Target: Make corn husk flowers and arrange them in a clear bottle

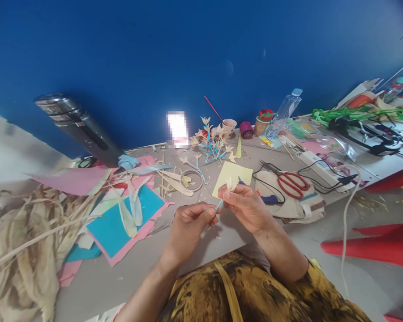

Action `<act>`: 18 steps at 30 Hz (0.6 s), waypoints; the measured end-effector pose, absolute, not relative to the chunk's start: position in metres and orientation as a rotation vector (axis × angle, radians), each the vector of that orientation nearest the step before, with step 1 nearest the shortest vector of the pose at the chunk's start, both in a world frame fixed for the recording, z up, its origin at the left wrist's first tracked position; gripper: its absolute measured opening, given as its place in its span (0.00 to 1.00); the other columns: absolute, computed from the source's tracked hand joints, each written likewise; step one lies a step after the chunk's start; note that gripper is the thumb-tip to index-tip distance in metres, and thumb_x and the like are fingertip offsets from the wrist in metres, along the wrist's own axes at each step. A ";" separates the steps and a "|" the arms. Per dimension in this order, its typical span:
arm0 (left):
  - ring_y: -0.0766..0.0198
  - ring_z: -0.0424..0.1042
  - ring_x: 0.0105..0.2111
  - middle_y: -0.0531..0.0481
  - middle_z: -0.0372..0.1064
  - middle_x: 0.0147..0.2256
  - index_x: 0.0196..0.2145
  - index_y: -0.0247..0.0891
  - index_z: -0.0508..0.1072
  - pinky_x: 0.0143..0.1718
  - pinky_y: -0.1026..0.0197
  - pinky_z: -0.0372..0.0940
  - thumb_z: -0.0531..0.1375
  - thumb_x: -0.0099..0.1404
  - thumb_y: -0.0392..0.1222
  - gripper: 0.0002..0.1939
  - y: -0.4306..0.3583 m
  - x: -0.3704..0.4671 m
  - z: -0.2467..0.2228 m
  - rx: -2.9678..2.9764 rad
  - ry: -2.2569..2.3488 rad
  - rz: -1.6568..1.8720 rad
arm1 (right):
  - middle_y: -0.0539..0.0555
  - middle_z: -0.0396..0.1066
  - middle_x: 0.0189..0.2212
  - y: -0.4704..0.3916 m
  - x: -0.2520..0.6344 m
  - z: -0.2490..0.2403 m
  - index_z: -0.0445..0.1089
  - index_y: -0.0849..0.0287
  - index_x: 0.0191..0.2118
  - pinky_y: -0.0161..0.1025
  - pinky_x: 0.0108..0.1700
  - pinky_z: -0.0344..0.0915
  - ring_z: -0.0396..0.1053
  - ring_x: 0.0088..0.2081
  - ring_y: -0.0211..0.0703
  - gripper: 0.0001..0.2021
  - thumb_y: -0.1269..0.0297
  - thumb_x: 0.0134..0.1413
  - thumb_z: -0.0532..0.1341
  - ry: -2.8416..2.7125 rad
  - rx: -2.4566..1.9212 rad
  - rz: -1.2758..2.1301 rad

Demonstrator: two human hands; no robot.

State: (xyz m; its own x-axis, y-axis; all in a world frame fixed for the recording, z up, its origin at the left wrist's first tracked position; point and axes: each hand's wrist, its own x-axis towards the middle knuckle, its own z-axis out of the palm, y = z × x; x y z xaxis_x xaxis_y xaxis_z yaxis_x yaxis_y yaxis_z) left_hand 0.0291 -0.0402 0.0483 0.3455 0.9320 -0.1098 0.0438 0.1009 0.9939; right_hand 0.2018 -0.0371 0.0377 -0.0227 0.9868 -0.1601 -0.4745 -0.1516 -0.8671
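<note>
My left hand [193, 223] is closed, thumb and finger pinching a thin light-blue stem [219, 205] low over the near part of the table. At the stem's upper end, my right hand [245, 203] is closed around the base of a small cream flower [230, 184] that looks made of dried husk. Its petals stick up past my fingertips. Behind my hands stands a cluster of similar flowers on blue stems [213, 150]. A yellow paper sheet [237, 171] lies just beyond my right hand, and a blue-handled tool [269, 199] lies beside it, partly hidden.
Red-handled scissors [295, 184] rest on a cloth at right, near a power strip [317, 167] and cables. A tape ring [191, 180] lies mid-table. Blue paper [104, 228] and dried husks [30, 250] cover the left. A dark flask [82, 129] and plastic bottle [285, 112] stand behind.
</note>
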 end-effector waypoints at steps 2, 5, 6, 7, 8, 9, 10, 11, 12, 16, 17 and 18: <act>0.66 0.66 0.25 0.52 0.70 0.23 0.27 0.37 0.80 0.30 0.63 0.60 0.62 0.65 0.44 0.12 -0.043 0.029 0.050 1.455 1.070 0.888 | 0.49 0.70 0.25 -0.037 0.200 0.040 0.76 0.60 0.24 0.36 0.31 0.59 0.61 0.27 0.35 0.15 0.56 0.34 0.78 -0.754 -0.968 1.447; 0.63 0.70 0.30 0.50 0.74 0.29 0.31 0.38 0.80 0.35 0.62 0.62 0.60 0.67 0.41 0.10 -0.048 0.030 0.047 1.714 1.095 0.986 | 0.47 0.67 0.23 -0.037 0.196 0.042 0.72 0.59 0.22 0.37 0.32 0.58 0.60 0.27 0.36 0.16 0.58 0.34 0.78 -0.796 -1.028 1.335; 0.62 0.71 0.32 0.48 0.75 0.31 0.33 0.38 0.80 0.37 0.61 0.62 0.59 0.68 0.41 0.10 -0.049 0.030 0.045 1.797 1.093 1.020 | 0.47 0.66 0.22 -0.037 0.195 0.042 0.70 0.59 0.20 0.36 0.32 0.57 0.59 0.27 0.36 0.17 0.58 0.33 0.78 -0.810 -1.052 1.299; 0.61 0.71 0.33 0.48 0.75 0.31 0.34 0.38 0.80 0.38 0.60 0.62 0.59 0.69 0.40 0.10 -0.050 0.031 0.043 1.871 1.088 1.049 | 0.47 0.65 0.22 -0.036 0.194 0.041 0.68 0.59 0.19 0.36 0.32 0.57 0.59 0.27 0.36 0.18 0.57 0.34 0.77 -0.823 -1.077 1.267; 0.60 0.71 0.34 0.47 0.74 0.31 0.35 0.37 0.79 0.38 0.59 0.62 0.58 0.69 0.40 0.10 -0.051 0.031 0.042 1.929 1.085 1.065 | 0.46 0.64 0.21 -0.036 0.194 0.040 0.66 0.59 0.18 0.36 0.32 0.56 0.58 0.27 0.36 0.20 0.57 0.34 0.77 -0.834 -1.102 1.235; 0.60 0.70 0.34 0.46 0.74 0.31 0.34 0.37 0.79 0.38 0.59 0.61 0.57 0.69 0.41 0.11 -0.051 0.032 0.042 1.966 1.086 1.067 | 0.46 0.64 0.21 -0.035 0.195 0.038 0.64 0.58 0.17 0.36 0.32 0.56 0.58 0.27 0.36 0.21 0.57 0.35 0.77 -0.846 -1.123 1.206; 0.59 0.69 0.34 0.46 0.73 0.31 0.34 0.37 0.79 0.38 0.58 0.61 0.57 0.70 0.41 0.12 -0.051 0.032 0.042 1.970 1.089 1.052 | 0.46 0.64 0.21 -0.035 0.196 0.037 0.63 0.58 0.17 0.36 0.32 0.57 0.59 0.28 0.36 0.22 0.56 0.37 0.77 -0.864 -1.135 1.188; 0.60 0.69 0.33 0.47 0.72 0.30 0.33 0.37 0.78 0.37 0.59 0.61 0.56 0.70 0.42 0.12 -0.051 0.032 0.043 1.936 1.095 1.029 | 0.47 0.65 0.22 -0.035 0.198 0.035 0.65 0.58 0.18 0.36 0.33 0.57 0.59 0.28 0.36 0.21 0.55 0.39 0.76 -0.889 -1.137 1.195; 0.60 0.68 0.32 0.47 0.71 0.29 0.32 0.37 0.77 0.36 0.59 0.60 0.56 0.70 0.43 0.13 -0.050 0.031 0.044 1.864 1.101 0.992 | 0.48 0.67 0.24 -0.036 0.200 0.034 0.67 0.58 0.20 0.36 0.33 0.58 0.61 0.29 0.37 0.19 0.53 0.41 0.75 -0.920 -1.119 1.233; 0.64 0.65 0.28 0.52 0.65 0.24 0.30 0.37 0.75 0.32 0.62 0.59 0.57 0.69 0.48 0.15 -0.046 0.029 0.045 1.423 1.007 0.804 | 0.56 0.73 0.36 -0.042 0.209 0.033 0.79 0.59 0.37 0.37 0.33 0.63 0.67 0.36 0.42 0.21 0.44 0.49 0.70 -1.017 -0.876 1.547; 0.65 0.64 0.27 0.52 0.65 0.24 0.29 0.37 0.75 0.32 0.63 0.59 0.57 0.69 0.49 0.16 -0.045 0.028 0.044 1.337 0.957 0.783 | 0.56 0.73 0.35 -0.044 0.210 0.033 0.79 0.60 0.41 0.37 0.34 0.64 0.68 0.36 0.43 0.22 0.44 0.50 0.69 -1.022 -0.823 1.611; 0.65 0.64 0.28 0.53 0.65 0.23 0.29 0.36 0.75 0.33 0.63 0.60 0.58 0.68 0.49 0.16 -0.044 0.029 0.042 1.269 0.912 0.778 | 0.56 0.73 0.32 -0.045 0.210 0.033 0.79 0.60 0.44 0.38 0.35 0.66 0.69 0.35 0.43 0.23 0.46 0.51 0.69 -1.022 -0.785 1.659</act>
State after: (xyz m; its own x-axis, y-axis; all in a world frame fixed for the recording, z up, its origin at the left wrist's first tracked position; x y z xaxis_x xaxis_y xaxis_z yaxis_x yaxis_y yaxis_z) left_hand 0.0287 -0.0443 0.0422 0.4464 0.8848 -0.1340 0.0066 0.1465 0.9892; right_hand 0.2098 -0.0454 0.0334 -0.2949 0.9552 -0.0241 -0.4082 -0.1487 -0.9007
